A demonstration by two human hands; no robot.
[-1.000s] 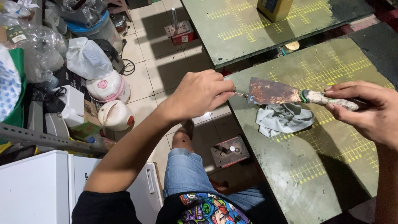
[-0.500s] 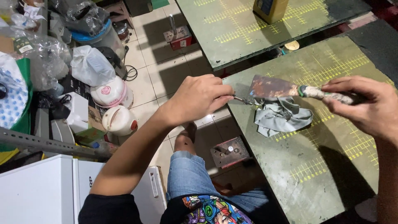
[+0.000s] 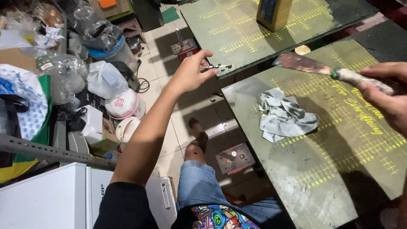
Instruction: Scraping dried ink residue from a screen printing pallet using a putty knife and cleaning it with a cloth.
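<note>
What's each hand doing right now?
Left hand: fingers pinched over the floor; anything between them is too small to tell.
Right hand: closed on the scraper, held above the mat.

We have a single view, from a camera worn on the head, looking steeply down past our own chest and lap. It faces forward and down over the near corner of the green bench [image 3: 322,169], which runs off the lower right edge, and over the tiled floor [image 3: 169,85] beside it. A second green bench [image 3: 237,38] fills the top of the picture, farther off. The view is close: our left arm reaches up from the bottom edge, and our right hand [image 3: 388,101] is cut by the right edge. No other view shares this scene.
</note>
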